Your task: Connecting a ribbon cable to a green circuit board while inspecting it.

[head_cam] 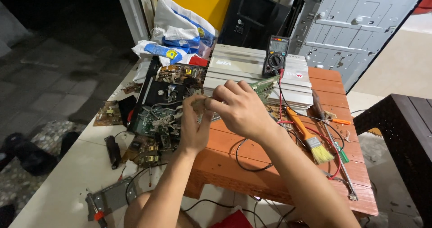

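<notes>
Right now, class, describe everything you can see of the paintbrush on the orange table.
The paintbrush has an orange handle, a metal ferrule and pale yellowish bristles that look splayed and worn. It lies flat on the orange table, handle pointing away, bristles toward the near right. Red and black leads run beside and apparently under it. Neither hand touches it; the right hand is nearest.

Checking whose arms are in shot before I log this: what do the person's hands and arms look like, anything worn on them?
Both arms are bare to past the elbows, no sleeves in view. The left hand and right hand wear no gloves; no rings, watch or wristband show. No cables or markings on either.
</notes>
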